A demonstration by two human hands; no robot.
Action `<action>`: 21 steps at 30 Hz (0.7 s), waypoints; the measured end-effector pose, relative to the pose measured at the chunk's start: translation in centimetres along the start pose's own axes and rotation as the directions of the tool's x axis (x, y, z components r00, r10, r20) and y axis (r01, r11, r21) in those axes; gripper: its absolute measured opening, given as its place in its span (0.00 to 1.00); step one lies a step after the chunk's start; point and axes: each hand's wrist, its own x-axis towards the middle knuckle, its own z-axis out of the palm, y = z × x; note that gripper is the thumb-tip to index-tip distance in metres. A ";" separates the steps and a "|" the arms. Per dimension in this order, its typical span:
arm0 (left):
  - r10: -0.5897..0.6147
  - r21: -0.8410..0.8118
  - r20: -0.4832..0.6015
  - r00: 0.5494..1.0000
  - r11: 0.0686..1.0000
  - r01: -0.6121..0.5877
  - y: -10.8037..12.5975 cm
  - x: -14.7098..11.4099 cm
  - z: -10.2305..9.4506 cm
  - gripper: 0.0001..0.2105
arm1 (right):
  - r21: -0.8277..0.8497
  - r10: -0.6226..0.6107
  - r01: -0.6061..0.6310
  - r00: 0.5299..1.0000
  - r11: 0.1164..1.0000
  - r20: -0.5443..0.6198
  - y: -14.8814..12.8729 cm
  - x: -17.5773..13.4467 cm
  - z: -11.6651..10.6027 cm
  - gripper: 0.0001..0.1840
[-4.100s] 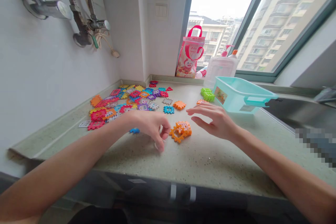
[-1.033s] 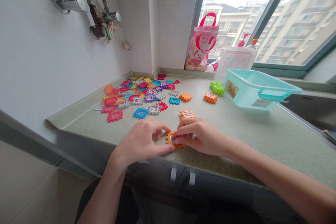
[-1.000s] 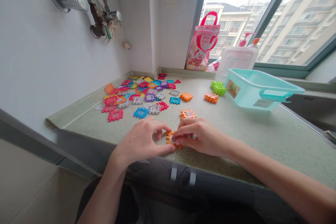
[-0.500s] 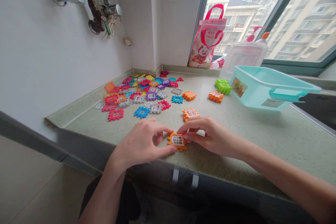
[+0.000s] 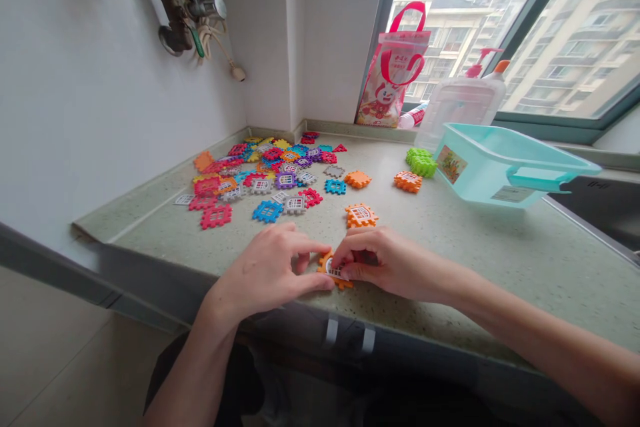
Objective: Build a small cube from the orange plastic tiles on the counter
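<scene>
An orange toothed tile (image 5: 334, 271) with a white window insert lies near the front edge of the speckled counter (image 5: 450, 240). My left hand (image 5: 267, 269) pinches its left side between thumb and forefinger. My right hand (image 5: 385, 261) presses its fingertips on the tile's right side and top, hiding most of it. Just beyond my hands a second orange window tile (image 5: 361, 215) lies flat. A scatter of several coloured tiles (image 5: 260, 173) covers the counter's far left.
A teal plastic basin (image 5: 505, 167) stands at the right, with green tiles (image 5: 421, 161) and an orange tile (image 5: 407, 181) beside it. A red gift bag (image 5: 393, 73) and a pump bottle (image 5: 463, 103) stand by the window. Pipes and valves (image 5: 170, 7) hang on the left wall.
My right fingers have closed back over the orange tile, covering the window insert that showed half a second ago. Both hands stay at the counter's front edge.
</scene>
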 end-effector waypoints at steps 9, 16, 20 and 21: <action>-0.042 -0.013 -0.091 0.995 0.999 0.041 -0.2 -0.3 0.7 0.16 | -0.103 0.135 -0.143 0.988 0.984 -0.079 -0.5 -0.2 0.0 0.04; -0.050 0.020 -0.128 0.991 0.998 0.053 0.0 -1.0 1.5 0.14 | -0.136 0.081 -0.085 0.996 0.987 -0.037 -0.8 -0.4 0.0 0.08; -0.038 0.012 -0.139 0.990 0.999 0.040 -0.1 -1.2 1.7 0.14 | -0.110 0.006 -0.005 1.000 0.994 0.009 -0.6 -0.9 -1.0 0.07; -0.036 0.008 -0.137 0.990 0.999 0.037 -0.2 -1.1 1.6 0.14 | -0.109 -0.025 0.026 1.000 0.994 0.011 -0.4 -1.0 -1.2 0.08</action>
